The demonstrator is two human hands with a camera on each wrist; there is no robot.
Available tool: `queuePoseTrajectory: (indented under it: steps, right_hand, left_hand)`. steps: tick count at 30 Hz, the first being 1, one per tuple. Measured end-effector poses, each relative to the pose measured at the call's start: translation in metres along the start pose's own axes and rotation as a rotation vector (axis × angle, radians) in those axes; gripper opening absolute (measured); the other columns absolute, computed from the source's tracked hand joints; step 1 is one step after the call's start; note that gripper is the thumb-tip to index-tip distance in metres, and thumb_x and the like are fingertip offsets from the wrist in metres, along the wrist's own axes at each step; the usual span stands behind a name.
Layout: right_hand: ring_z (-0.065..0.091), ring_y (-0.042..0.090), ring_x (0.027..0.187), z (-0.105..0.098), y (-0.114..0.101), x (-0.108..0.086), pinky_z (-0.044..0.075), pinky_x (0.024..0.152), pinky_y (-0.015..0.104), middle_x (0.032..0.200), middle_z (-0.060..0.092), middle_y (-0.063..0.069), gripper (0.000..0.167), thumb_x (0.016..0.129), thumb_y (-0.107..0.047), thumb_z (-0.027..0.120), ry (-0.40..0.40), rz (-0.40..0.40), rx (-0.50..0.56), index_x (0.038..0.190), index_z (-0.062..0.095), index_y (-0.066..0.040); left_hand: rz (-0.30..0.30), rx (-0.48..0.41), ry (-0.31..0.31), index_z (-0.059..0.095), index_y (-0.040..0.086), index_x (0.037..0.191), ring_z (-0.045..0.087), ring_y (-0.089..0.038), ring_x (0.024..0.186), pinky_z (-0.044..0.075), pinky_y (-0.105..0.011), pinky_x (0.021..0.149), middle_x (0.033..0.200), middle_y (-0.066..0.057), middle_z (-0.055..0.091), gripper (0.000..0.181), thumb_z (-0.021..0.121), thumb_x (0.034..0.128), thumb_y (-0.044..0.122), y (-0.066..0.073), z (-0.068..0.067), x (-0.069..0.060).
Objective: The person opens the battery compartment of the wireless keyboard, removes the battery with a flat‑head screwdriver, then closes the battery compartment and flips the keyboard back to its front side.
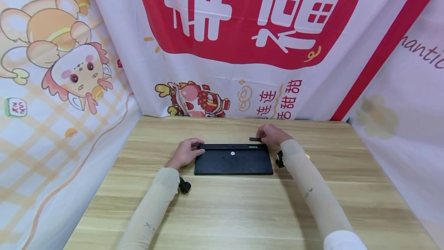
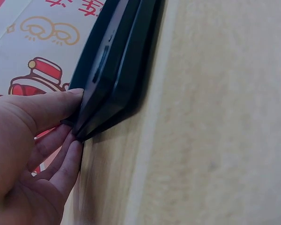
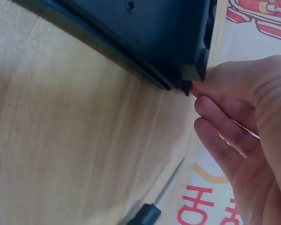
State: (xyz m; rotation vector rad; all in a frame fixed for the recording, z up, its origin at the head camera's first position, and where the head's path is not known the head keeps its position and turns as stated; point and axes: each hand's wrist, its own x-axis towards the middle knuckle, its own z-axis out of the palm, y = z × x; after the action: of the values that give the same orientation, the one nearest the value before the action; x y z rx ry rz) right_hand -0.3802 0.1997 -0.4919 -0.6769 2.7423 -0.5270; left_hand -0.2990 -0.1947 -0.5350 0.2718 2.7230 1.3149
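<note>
A black keyboard (image 1: 234,163) lies face down on the wooden table, a round white sticker on its underside. Along its raised far edge, toward the right, a battery slot shows a green battery (image 1: 253,147). My left hand (image 1: 187,152) grips the keyboard's far left corner, thumb on one side and fingers against the other, as the left wrist view shows. Just beyond the slot, my right hand (image 1: 273,134) pinches a small black strip (image 1: 254,139), which looks like a battery cover. In the right wrist view the keyboard's corner hides most of that strip.
A screwdriver (image 3: 161,197) with a dark handle and thin metal shaft lies on the table near my right hand. Something yellow (image 1: 307,156) peeks out from behind my right forearm. Printed cloth (image 1: 222,57) hangs along the table's far edge and both sides.
</note>
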Motion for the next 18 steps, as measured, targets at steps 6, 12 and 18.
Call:
queuePoseTrajectory:
  steps: [6,12,18]
  right_hand:
    - [0.069,0.032,0.118,-0.012,0.003,-0.017,0.058,0.105,0.05,0.124,0.074,0.015,0.03,0.097,-0.005,0.068,0.011,-0.005,-0.078,0.127,0.072,-0.002]
    - [0.068,0.037,0.119,-0.028,0.016,-0.048,0.056,0.107,0.055,0.127,0.072,0.021,0.033,0.099,-0.007,0.069,0.004,0.003,-0.111,0.13,0.068,0.005]
    - [0.066,0.039,0.123,-0.04,0.038,-0.081,0.056,0.107,0.056,0.132,0.07,0.024,0.041,0.099,-0.011,0.073,-0.016,0.108,-0.102,0.135,0.065,0.005]
  left_hand:
    - [0.021,0.007,-0.006,0.071,0.013,0.135,0.061,-0.035,0.139,0.054,-0.049,0.115,0.146,-0.013,0.065,0.035,0.074,0.1013,0.02,-0.003,0.003,0.002]
    - [0.031,0.005,0.002,0.071,0.012,0.135,0.062,-0.035,0.137,0.054,-0.049,0.114,0.145,-0.013,0.066,0.035,0.075,0.1007,0.02,-0.006,0.003,0.003]
    - [0.013,0.01,0.001,0.071,0.014,0.133,0.062,-0.034,0.138,0.054,-0.048,0.115,0.145,-0.012,0.065,0.034,0.075,0.1003,0.022,-0.007,0.002,0.005]
